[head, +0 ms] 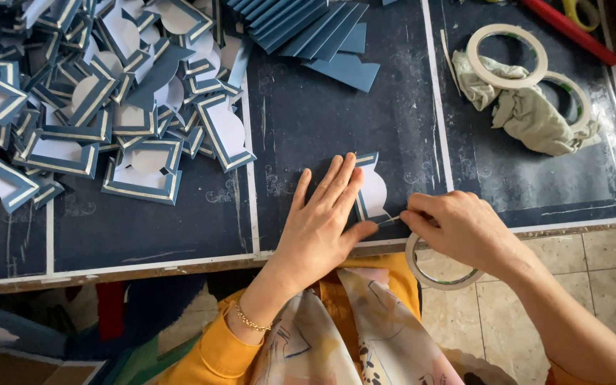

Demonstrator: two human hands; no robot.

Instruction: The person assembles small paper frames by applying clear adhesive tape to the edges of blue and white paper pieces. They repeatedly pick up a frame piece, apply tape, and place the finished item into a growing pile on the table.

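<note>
My left hand (320,221) lies flat with fingers spread on a small blue-and-white card piece (372,191), pressing it onto the dark blue work table (322,121). My right hand (458,228) pinches a thin strip of tape at the card's right edge. A tape roll (429,274) hangs around that hand's wrist below the table edge.
A big heap of similar blue-and-white card frames (87,100) fills the table's left. Stacked blue cards (315,32) lie at the top middle. Two tape rolls (507,57) and a crumpled greenish cloth (529,114) sit right, with a red stick (568,28) and scissors (582,11) beyond. Tiled floor (593,285) lies at right.
</note>
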